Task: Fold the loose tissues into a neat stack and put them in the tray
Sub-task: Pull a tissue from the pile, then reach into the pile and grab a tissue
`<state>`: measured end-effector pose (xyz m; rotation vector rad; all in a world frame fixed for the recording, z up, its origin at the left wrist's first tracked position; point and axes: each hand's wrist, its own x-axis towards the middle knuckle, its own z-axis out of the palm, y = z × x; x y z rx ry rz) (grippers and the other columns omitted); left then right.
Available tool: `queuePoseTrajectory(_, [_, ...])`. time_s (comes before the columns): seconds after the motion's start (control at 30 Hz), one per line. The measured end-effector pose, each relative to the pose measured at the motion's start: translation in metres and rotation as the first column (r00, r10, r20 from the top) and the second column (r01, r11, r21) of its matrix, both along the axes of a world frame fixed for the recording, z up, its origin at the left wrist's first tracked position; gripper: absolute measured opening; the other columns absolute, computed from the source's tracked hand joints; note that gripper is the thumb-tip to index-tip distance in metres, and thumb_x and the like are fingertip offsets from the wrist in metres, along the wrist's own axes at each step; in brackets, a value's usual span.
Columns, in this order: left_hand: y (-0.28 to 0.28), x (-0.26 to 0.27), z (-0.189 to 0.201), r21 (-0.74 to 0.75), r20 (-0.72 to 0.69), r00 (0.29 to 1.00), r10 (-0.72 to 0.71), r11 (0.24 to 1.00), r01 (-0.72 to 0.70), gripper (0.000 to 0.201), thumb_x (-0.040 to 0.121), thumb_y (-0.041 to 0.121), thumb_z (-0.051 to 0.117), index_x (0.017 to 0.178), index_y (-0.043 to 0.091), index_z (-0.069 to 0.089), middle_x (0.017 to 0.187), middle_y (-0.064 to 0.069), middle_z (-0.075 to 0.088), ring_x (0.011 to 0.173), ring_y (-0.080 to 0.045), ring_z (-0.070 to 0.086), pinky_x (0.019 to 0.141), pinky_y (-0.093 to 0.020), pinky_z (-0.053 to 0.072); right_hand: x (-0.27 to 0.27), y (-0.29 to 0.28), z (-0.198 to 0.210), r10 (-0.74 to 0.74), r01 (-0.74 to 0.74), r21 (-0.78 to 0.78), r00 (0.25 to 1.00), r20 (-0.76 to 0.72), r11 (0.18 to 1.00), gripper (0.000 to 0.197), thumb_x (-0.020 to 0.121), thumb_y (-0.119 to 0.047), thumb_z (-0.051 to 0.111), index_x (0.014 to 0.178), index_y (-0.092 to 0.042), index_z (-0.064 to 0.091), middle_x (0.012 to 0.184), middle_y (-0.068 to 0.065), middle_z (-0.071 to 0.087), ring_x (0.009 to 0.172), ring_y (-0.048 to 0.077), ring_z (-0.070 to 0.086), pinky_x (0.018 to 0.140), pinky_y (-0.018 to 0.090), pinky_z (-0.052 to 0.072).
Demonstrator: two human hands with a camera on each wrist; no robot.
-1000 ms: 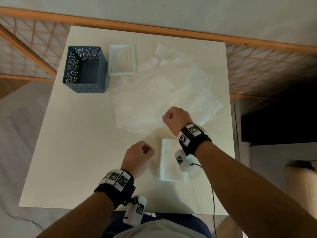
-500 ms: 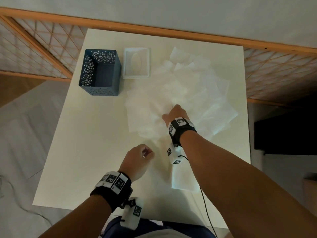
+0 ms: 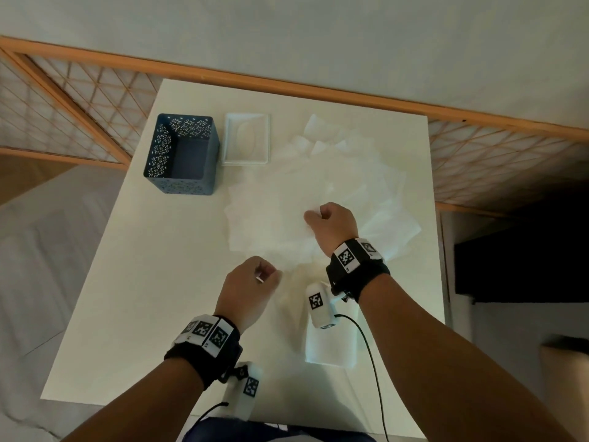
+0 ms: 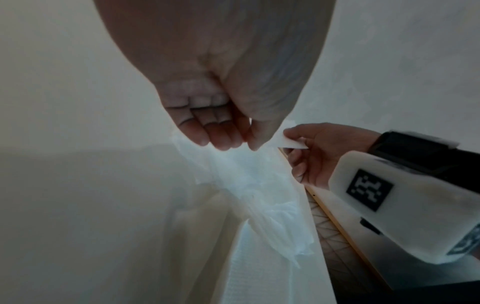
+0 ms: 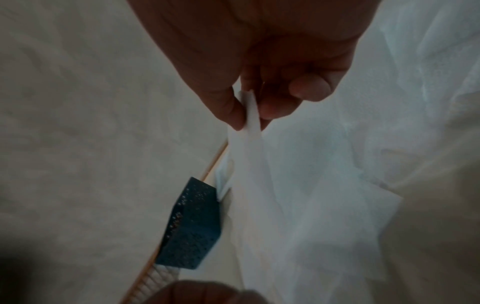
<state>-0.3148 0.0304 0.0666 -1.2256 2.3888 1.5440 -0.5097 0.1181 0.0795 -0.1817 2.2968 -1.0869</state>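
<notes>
A heap of loose white tissues (image 3: 318, 186) covers the middle and right of the white table (image 3: 143, 298). My right hand (image 3: 314, 213) hovers over the heap and pinches a corner of one tissue (image 5: 254, 164) between thumb and forefinger (image 5: 226, 111). My left hand (image 3: 267, 275) is nearer to me, fingers curled, and pinches the other end of that tissue (image 4: 246, 185), which hangs between the two hands. A folded tissue stack (image 3: 331, 349) lies near the front right, partly hidden by my right wrist. The shallow white tray (image 3: 245, 161) stands at the back.
A blue perforated box (image 3: 181, 154) stands left of the tray, touching or nearly touching it. A wooden lattice rail (image 3: 318, 87) runs behind the table. The right wrist's cable (image 3: 366, 346) trails over the front edge.
My right hand reached forward into the heap, then drew back with a tissue corner in its pinch. The left hand has barely moved. My head has shifted, so the table sits differently in view.
</notes>
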Motion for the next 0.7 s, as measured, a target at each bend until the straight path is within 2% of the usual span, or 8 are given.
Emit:
queuePoseTrajectory(0.13, [0.011,-0.019,0.021,-0.049,-0.113,0.993,0.014,0.999,-0.020,0.016,0.090,0.037,0.078,0.092,0.032,0.064,0.091,0.012,0.068,0.076,-0.003,0.062,0.069,-0.019,0.043,0.001,0.012,0.034,-0.042,0.041,-0.103,0.999,-0.013,0.994,0.020,0.090,-0.029,0.069,0.084,-0.011,0.065,0.073,-0.002,0.063,0.064,0.016,0.057,0.058,0.026,0.047])
queuePoseTrajectory(0.3, [0.016,-0.042,0.052,-0.269,-0.239,0.965,-0.105,0.962,0.038,0.064,0.086,0.039,0.084,0.138,0.029,0.049,0.140,0.014,0.047,0.127,-0.003,0.045,0.101,-0.021,0.039,0.006,0.029,0.078,-0.097,0.096,-0.206,0.995,0.004,0.974,0.017,0.087,-0.032,0.074,0.080,-0.019,0.066,0.072,-0.007,0.065,0.062,0.012,0.058,0.062,0.026,0.048])
queuePoseTrajectory(0.37, [0.015,-0.052,0.066,-0.351,-0.257,0.946,-0.199,0.931,0.101,0.068,0.089,0.037,0.082,0.146,0.026,0.047,0.150,0.011,0.042,0.136,-0.004,0.040,0.110,-0.022,0.036,0.010,0.036,0.092,-0.121,0.124,-0.252,0.992,0.027,0.960,0.015,0.085,-0.034,0.076,0.082,-0.021,0.069,0.077,-0.007,0.072,0.065,0.009,0.062,0.066,0.027,0.052])
queuePoseTrajectory(0.4, [0.015,-0.056,0.073,-0.388,-0.274,0.931,-0.239,0.914,0.120,0.062,0.091,0.035,0.080,0.145,0.026,0.050,0.151,0.009,0.044,0.136,-0.005,0.042,0.111,-0.024,0.038,0.013,0.039,0.098,-0.130,0.134,-0.278,0.991,0.032,0.951,0.014,0.085,-0.034,0.076,0.085,-0.021,0.071,0.082,-0.005,0.074,0.069,0.009,0.064,0.070,0.029,0.054])
queuePoseTrajectory(0.47, [0.017,-0.062,0.083,-0.444,-0.331,0.899,-0.286,0.888,0.119,0.037,0.097,0.026,0.073,0.133,0.025,0.063,0.140,0.010,0.056,0.124,-0.003,0.053,0.103,-0.026,0.048,0.017,0.045,0.110,-0.153,0.158,-0.339,0.987,0.039,0.927,0.017,0.085,-0.033,0.077,0.090,-0.018,0.073,0.086,0.000,0.075,0.069,0.012,0.063,0.070,0.032,0.053])
queuePoseTrajectory(0.53, [0.020,-0.063,0.095,-0.452,-0.380,0.880,-0.285,0.887,0.092,0.017,0.102,0.021,0.065,0.118,0.025,0.069,0.119,0.015,0.063,0.104,0.000,0.058,0.088,-0.023,0.050,0.020,0.053,0.123,-0.176,0.178,-0.393,0.983,0.043,0.902,0.023,0.087,-0.038,0.078,0.092,-0.017,0.072,0.081,-0.002,0.072,0.062,0.012,0.058,0.067,0.031,0.048])
queuePoseTrajectory(0.6, [0.023,-0.063,0.109,-0.421,-0.388,0.881,-0.269,0.902,0.090,0.009,0.107,0.026,0.058,0.111,0.027,0.067,0.098,0.019,0.063,0.089,-0.001,0.057,0.074,-0.016,0.043,0.023,0.064,0.134,-0.208,0.205,-0.433,0.977,0.041,0.878,0.034,0.090,-0.050,0.075,0.094,-0.017,0.071,0.084,-0.004,0.075,0.064,0.011,0.060,0.070,0.031,0.047])
queuePoseTrajectory(0.7, [0.025,-0.058,0.131,-0.393,-0.416,0.870,-0.265,0.915,0.090,0.013,0.108,0.033,0.056,0.096,0.028,0.057,0.075,0.015,0.056,0.076,-0.004,0.055,0.065,-0.014,0.038,0.028,0.086,0.141,-0.291,0.272,-0.504,0.956,0.042,0.820,0.049,0.093,-0.066,0.062,0.101,-0.019,0.073,0.099,-0.003,0.076,0.083,0.013,0.068,0.078,0.033,0.053])
